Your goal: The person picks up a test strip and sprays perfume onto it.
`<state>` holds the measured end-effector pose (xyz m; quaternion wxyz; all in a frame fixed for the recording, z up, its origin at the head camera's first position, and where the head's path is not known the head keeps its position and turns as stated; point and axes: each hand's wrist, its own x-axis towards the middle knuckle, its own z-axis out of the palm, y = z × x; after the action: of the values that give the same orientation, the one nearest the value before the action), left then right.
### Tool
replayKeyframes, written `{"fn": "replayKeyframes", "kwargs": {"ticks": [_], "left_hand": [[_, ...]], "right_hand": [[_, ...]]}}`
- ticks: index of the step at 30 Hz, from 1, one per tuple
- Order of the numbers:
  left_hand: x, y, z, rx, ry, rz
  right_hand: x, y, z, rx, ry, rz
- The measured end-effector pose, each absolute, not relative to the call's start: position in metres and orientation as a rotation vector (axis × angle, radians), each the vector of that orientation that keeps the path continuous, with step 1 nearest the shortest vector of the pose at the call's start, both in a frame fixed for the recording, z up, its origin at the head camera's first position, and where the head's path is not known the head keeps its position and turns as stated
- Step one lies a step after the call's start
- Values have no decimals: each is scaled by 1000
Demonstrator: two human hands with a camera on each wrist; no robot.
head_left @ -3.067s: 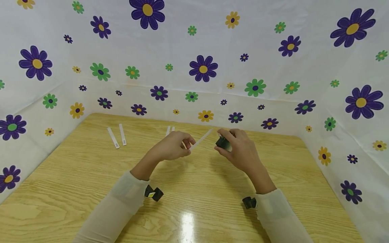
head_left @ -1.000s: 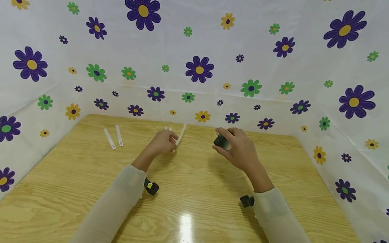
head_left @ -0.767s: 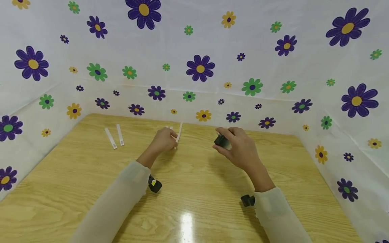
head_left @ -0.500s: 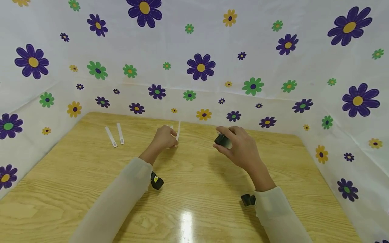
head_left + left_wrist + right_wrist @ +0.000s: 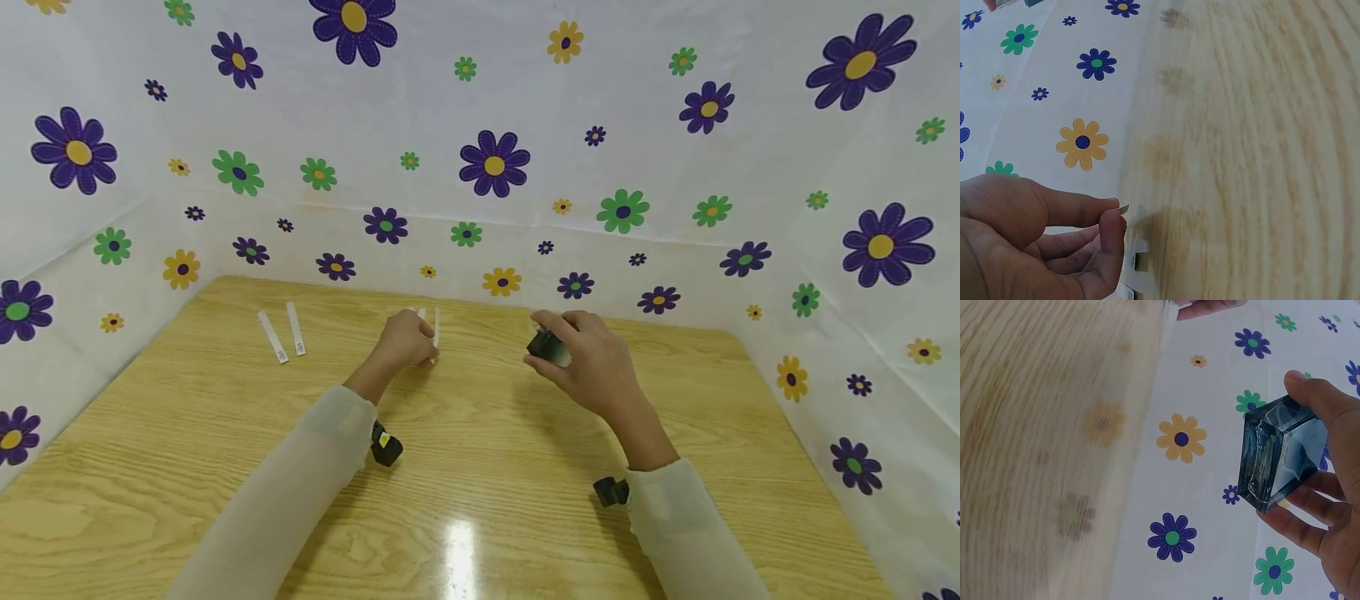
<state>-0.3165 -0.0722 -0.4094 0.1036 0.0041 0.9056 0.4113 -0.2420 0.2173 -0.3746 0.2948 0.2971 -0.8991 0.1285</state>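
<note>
My left hand [image 5: 403,340] pinches a slim white paper strip [image 5: 437,323] between thumb and forefinger, low over the back middle of the table. In the left wrist view only the strip's tip [image 5: 1124,210] shows past the fingertips. Ends of other white strips [image 5: 1140,261] lie on the table just beyond that hand, mostly covered by it. My right hand [image 5: 596,367] grips a dark blue glass perfume bottle [image 5: 1282,453], thumb on one side and fingers on the other. The bottle is tilted and held above the table, its silvery neck partly hidden by the forefinger.
Two white strips with small printed labels, a slanted one [image 5: 272,337] and a straighter one [image 5: 296,329], lie at the table's back left. A white flowered cloth [image 5: 420,183] rises behind the wooden table [image 5: 480,433] and along both sides.
My left hand has moved left with the strip, which has swung from slanting right to nearly upright and come down beside the other strips. The right hand keeps the bottle in place.
</note>
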Motion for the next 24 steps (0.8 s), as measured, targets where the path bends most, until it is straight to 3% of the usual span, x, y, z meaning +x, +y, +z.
{"fn": "replayKeyframes", "kwargs": {"ticks": [24], "left_hand": [[-323, -73, -413, -47, 2686, 1146]], "right_hand": [[-243, 217, -377, 807, -2391, 357]]}}
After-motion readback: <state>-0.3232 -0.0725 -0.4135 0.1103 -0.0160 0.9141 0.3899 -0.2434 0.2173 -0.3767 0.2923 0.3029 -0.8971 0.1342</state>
